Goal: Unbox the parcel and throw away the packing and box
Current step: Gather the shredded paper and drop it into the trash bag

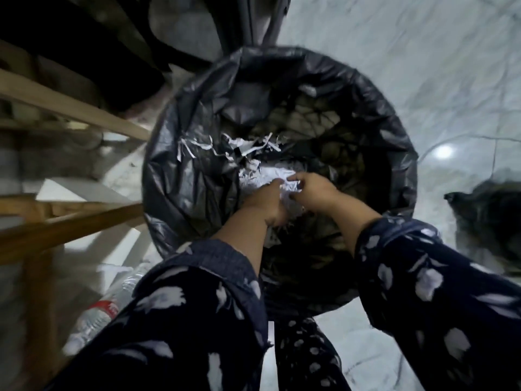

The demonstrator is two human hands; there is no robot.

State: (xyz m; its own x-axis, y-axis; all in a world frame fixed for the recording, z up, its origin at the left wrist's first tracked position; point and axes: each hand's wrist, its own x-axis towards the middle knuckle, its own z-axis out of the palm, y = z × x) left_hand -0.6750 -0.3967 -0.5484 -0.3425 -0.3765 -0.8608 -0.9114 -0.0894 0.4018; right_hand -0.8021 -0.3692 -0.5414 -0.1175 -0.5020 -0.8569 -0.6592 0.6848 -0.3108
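We observe a round bin lined with a black bag (180, 176), its near rim hidden behind our patterned sleeves (197, 306). Both hands meet over its opening, closed on a wad of white shredded packing paper (262, 176). The left hand (265, 204) grips the wad from below, fingers curled out of sight; the right hand (313, 187) pinches its upper edge. Loose shreds (225, 146) lie beyond the grip on the liner. A plastic bottle (101, 314), blurred, lies on the floor behind and left of the hands.

Dim, motion-blurred, fisheye-warped edges
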